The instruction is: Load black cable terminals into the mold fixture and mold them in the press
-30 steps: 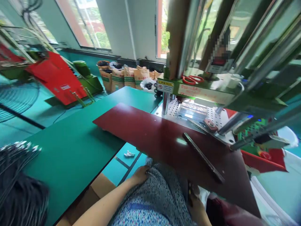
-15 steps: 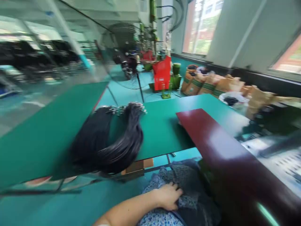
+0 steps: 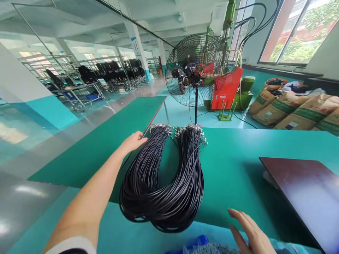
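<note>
**Black cable in a thick U on green**

Speckled grey-blue fabric [image 3: 215, 249] fills the bottom edge of my feed. Past it I see a smooth green tabletop [image 3: 230, 151] with a soft sheen, and on the right a glossy maroon board [image 3: 304, 183], straight-edged, raised above the green and shading it.

The black cable bundle [image 3: 182, 197] lies mid-table: many slim, glossy strands bent into one fat U. Its curve faces me and overhangs the near edge; both legs point away, tipped with small silvery metal ends [image 3: 190, 131].

Closest to me, the right hand [image 3: 251, 233] is spread, thumb well apart from the fingers, with nothing in its grasp that I can see. Farther out, the left hand [image 3: 134, 141] is loosely open just beside the bundle's left leg; I can't tell whether it touches the strands.

Beyond stand a round black wire-caged fan [image 3: 196, 70], a flat red panel [image 3: 227, 88] and slumped brown sacks [image 3: 296, 109].
</note>
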A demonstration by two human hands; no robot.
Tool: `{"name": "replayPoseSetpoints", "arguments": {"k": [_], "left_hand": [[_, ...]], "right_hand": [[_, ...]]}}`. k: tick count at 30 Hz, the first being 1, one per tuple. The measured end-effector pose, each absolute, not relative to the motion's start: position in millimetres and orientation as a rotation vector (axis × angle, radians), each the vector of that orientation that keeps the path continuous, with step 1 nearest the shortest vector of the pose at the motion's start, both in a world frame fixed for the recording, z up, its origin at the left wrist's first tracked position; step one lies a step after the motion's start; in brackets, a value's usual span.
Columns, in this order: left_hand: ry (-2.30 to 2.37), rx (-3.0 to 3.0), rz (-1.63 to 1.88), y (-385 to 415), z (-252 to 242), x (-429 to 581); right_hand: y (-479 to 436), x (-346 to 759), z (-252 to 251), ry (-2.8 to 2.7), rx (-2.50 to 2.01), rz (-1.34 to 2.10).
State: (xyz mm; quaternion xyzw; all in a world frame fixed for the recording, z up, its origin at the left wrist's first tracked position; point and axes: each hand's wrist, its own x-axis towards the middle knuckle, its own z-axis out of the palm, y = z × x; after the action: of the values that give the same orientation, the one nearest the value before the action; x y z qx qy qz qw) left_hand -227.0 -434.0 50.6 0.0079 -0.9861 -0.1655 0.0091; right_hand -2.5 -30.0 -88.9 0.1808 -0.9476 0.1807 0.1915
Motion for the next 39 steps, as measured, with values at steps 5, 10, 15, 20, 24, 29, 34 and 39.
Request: {"name": "replayPoseSetpoints", "arguments": {"k": [5,10,15,20,24,29,34,39], "left_hand": [[-3.253,0.167,-0.485,-457,18,-214],[-3.186,-0.672,-0.342,-422,40,-125],[-3.36,-0.956,-0.218,-384,29,-66],[-3.396,-0.87,-0.353,-380,41,-76],[-3.38,-0.789,-0.508,-385,93,-97],[-3.229,-0.613,-0.982,-382,151,-129],[-3.182,-0.671,-1.254,-368,172,-149],[-3.217,-0.846,-0.981,-351,169,-143]], "right_hand": [[-86,-39,-57,-2.684,0.626,0.71],[-121,-53,-44,-2.78,0.8,0.924],[-125,-55,-54,-2.806,0.822,0.977],[-109,-41,-52,-2.809,0.799,0.987],[-91,-24,-46,-2.821,0.723,1.052],[-79,-9,-43,-2.747,0.686,1.278],[-86,-8,-30,-2.716,0.678,1.469],[-102,-18,-9,-2.559,0.592,2.164]]}}
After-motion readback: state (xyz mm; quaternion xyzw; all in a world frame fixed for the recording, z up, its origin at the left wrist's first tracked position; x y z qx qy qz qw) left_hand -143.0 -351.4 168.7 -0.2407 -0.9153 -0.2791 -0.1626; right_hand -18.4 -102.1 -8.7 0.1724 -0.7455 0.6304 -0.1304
